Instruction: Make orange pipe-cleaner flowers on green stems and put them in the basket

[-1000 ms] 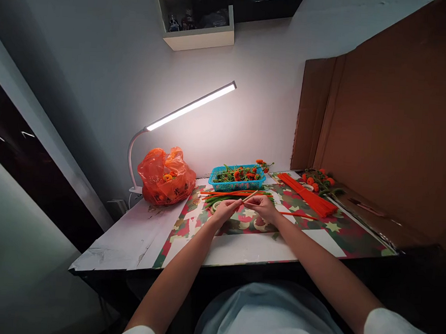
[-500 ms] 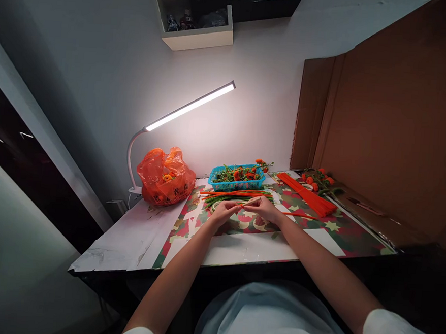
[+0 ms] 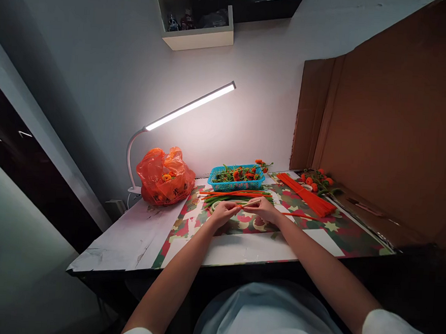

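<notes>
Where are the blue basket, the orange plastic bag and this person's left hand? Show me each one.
Blue basket (image 3: 237, 187): head view, on its front wall.
Orange plastic bag (image 3: 156, 182): head view, on its side.
Left hand (image 3: 223, 212): head view, on the back of the hand.

The orange bag (image 3: 150, 174) is showing crinkled, glossy plastic; the blue basket (image 3: 221, 187) is showing moulded plastic. The brown cardboard (image 3: 394, 118) is looking matt and rough-edged, the pale shirt (image 3: 276, 323) is showing matt cloth.
</notes>
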`<state>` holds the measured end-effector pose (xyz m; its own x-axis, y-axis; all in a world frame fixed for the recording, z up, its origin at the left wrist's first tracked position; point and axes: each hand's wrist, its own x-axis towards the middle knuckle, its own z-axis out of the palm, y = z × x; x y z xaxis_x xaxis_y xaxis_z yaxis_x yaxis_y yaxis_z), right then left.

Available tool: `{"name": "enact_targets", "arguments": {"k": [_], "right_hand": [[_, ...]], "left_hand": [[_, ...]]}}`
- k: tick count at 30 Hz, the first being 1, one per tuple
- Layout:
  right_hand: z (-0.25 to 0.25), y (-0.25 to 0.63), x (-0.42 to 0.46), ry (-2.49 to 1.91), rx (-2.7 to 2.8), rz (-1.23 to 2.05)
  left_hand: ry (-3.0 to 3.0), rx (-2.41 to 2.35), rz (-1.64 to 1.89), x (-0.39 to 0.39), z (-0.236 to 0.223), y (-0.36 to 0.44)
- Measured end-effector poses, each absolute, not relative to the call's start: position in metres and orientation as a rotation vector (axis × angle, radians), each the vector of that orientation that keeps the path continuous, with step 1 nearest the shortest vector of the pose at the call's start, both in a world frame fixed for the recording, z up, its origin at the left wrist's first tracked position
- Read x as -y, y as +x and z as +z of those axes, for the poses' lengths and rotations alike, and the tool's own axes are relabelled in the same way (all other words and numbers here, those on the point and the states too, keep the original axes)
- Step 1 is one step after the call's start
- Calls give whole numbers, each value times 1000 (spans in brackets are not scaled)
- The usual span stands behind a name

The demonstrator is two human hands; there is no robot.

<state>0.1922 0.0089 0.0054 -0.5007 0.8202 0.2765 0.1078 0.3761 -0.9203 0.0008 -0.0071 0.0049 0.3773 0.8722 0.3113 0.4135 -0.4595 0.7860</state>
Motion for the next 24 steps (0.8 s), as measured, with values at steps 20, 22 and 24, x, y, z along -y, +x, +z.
{"name": "enact_targets", "arguments": {"k": [20, 22, 24], "right_hand": [[3, 203, -14, -820, 1982, 1286], [1, 206, -16, -841, 2047, 1277], [0, 208, -19, -867, 2099, 1295]], "left_hand": [[2162, -1090, 814, 6, 0, -3], [2216, -1094, 757, 6, -1, -4], [2277, -1109, 695, 6, 0, -4]]}}
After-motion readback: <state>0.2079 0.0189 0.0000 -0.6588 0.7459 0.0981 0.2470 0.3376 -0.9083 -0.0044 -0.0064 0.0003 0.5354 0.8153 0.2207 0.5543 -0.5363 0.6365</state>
